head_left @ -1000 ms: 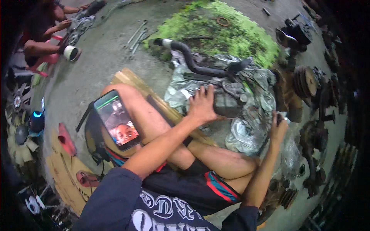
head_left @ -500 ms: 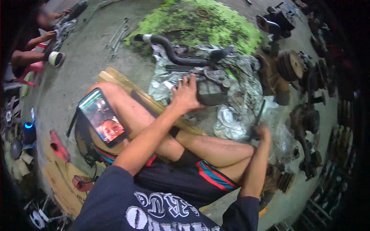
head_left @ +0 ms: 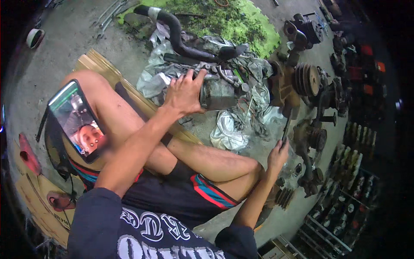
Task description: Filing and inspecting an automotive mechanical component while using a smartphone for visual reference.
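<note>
The left hand (head_left: pixel 183 94), fingers spread, touches the grey metal housing (head_left: pixel 219 96) just right of it; the right hand (head_left: pixel 277 159) grips a dark tool (head_left: pixel 286 128). Beyond that hand sits a grooved pulley (head_left: pixel 307 80).

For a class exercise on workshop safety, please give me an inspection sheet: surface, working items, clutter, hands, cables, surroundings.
Surface: concrete floor, green mat stained dark, crumpled grey sheeting.
Working items: grey metal part amid the sheeting; dark slim tool.
Clutter: black curved hose beyond the metal part; lit phone at the left thigh.
Hands: left hand spread at the metal part's left end; right hand gripping the tool.
Cables: nothing clearly seen.
Surroundings: grooved pulley at right; cardboard at lower left.
</note>
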A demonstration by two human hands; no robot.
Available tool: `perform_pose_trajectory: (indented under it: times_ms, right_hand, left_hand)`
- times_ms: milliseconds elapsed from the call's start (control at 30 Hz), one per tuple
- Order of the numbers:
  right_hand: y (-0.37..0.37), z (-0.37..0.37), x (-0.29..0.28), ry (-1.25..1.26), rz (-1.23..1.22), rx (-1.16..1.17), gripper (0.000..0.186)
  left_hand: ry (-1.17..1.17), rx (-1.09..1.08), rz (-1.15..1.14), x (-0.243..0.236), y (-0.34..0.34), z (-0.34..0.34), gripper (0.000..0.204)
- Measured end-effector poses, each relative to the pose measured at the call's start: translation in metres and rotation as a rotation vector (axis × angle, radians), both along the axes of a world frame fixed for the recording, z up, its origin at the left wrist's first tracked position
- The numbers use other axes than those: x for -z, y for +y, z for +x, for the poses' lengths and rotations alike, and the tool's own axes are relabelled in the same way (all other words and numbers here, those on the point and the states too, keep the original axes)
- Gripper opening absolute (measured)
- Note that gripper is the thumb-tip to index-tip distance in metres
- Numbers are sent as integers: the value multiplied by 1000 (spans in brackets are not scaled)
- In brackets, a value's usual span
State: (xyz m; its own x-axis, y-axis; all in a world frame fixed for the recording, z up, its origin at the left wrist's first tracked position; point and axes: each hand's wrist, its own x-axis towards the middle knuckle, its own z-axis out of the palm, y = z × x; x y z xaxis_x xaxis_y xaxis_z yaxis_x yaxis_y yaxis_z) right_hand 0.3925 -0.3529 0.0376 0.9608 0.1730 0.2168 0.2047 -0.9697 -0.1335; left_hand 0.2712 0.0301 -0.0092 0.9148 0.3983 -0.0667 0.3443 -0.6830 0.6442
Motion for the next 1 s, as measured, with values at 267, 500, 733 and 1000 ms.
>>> perform_pose_trajectory:
  times_ms: [267, 500, 733, 1000]
  right_hand:
    - [94, -90, -42, 211, 237, -418, 48]
    - [155, -84, -17, 542, 439, -419, 47]
    - [195, -72, -24, 772, 345, -328, 45]
    - [204, -60, -1, 260, 349, -757, 57]
  left_hand:
    - [-146, -80, 18, 20, -2, 0, 114]
    - [-209, -109, -37, 21, -4, -2, 108]
    - [-215, -107, -22, 30, -4, -3, 108]
    - [-318, -117, -17, 35, -8, -3, 103]
